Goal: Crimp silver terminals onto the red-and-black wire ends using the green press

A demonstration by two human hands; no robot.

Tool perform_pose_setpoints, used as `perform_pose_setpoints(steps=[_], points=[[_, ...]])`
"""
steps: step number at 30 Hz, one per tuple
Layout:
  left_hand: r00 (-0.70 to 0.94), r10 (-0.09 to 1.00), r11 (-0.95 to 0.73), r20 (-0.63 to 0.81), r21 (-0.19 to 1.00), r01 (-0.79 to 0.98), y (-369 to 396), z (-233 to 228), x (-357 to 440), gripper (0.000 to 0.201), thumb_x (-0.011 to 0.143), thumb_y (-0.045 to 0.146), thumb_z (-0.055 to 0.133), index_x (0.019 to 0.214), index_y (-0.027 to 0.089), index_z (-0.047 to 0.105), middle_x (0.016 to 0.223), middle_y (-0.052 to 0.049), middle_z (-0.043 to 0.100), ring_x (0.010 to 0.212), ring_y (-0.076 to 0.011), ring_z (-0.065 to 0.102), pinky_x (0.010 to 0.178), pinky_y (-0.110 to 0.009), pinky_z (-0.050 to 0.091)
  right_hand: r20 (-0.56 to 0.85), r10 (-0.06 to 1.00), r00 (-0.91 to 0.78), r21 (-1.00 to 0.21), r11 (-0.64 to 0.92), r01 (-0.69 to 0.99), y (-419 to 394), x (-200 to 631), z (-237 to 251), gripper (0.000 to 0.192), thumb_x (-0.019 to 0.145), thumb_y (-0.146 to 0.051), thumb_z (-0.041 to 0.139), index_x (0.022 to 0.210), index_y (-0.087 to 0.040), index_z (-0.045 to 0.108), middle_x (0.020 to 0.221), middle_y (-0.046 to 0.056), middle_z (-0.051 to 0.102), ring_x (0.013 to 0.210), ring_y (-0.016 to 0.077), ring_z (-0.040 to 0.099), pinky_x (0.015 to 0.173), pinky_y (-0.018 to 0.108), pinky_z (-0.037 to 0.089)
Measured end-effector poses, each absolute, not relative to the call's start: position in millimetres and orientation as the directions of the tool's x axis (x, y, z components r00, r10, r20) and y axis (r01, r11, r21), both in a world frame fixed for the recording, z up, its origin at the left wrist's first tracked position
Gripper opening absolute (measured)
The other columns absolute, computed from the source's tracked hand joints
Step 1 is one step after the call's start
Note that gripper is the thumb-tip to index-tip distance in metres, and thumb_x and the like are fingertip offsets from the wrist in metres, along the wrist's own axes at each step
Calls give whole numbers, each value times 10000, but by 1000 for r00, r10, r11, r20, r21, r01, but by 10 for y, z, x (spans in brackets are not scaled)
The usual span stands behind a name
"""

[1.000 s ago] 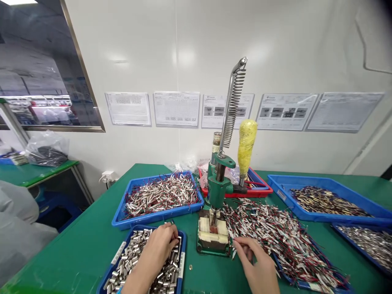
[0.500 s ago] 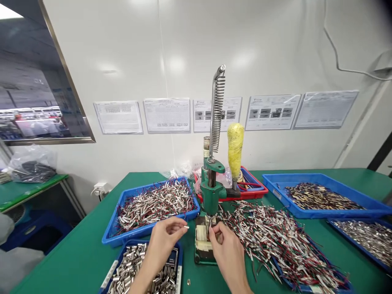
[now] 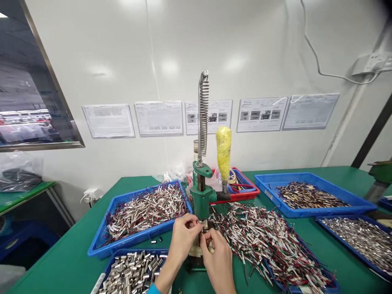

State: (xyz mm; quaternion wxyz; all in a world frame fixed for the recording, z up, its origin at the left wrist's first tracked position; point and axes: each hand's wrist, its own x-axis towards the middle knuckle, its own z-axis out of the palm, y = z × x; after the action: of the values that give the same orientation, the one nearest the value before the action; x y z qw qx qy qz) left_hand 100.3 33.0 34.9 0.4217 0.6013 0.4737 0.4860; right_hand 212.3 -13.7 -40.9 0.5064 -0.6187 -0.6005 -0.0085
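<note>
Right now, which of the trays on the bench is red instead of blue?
The red tray behind the green hand press, at the foot of its yellow-wrapped lever handle. Every other tray is blue and holds metal parts.

A blue tray (image 3: 101, 241) heaped with silver wired pieces is sitting at the left of the green bench (image 3: 70, 265). A red tray (image 3: 245, 192) is resting behind it toward the wall, holding a smaller blue tray with red cord. Two more blue trays are lying at the right: the far tray (image 3: 309, 210) carrying darker pieces, the near tray (image 3: 358, 239) carrying silver ones. Printed sheets (image 3: 159, 118) are hanging in a row on the white wall. A window (image 3: 27, 106) is reflecting the room at the left, and a cable (image 3: 318, 57) is running to a wall socket (image 3: 372, 61).
</note>
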Motion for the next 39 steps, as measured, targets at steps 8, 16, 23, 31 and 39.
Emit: perform_pose_setpoints(steps=[8,16,23,31,39], points=[[-46,983,-167,177,971,172,146,251,1117,153,759,315,722,718,169,705,613,10,546,613,-143,439,591,-267,380,581,766,277,-652,233,722,-160,2146,-418,264,976,-316,533,725,-239,509,690,-18,572,628,151,534,595,257,370],[-45,990,-131,135,988,81,100,228,1152,281,786,403,702,849,130,730,603,50,462,589,-119,402,572,-246,361,538,788,299,-690,209,692,-158,2147,-387,254,960,-321,550,723,-234,524,681,-22,567,634,152,517,607,254,346],[113,986,-133,124,988,76,156,316,980,382,750,378,747,1043,133,739,652,57,534,585,-112,463,581,-224,386,555,773,307,-692,224,686,-167,2137,-360,273,965,-349,552,717,-234,541,677,-21,573,628,149,520,602,253,356],[22,980,-199,198,958,206,244,289,1093,224,748,291,733,587,170,636,587,48,445,580,-112,379,552,-248,284,557,772,305,-697,236,677,-146,2152,-359,301,975,-380,554,712,-233,543,671,-21,569,619,146,513,600,247,354],[-4,972,-229,235,951,210,217,183,1128,280,815,357,720,617,167,666,606,38,485,608,-126,416,582,-255,316,489,788,374,-827,282,487,-274,2291,-197,258,1000,-398,489,850,-223,606,810,9,622,726,161,555,678,271,429]])
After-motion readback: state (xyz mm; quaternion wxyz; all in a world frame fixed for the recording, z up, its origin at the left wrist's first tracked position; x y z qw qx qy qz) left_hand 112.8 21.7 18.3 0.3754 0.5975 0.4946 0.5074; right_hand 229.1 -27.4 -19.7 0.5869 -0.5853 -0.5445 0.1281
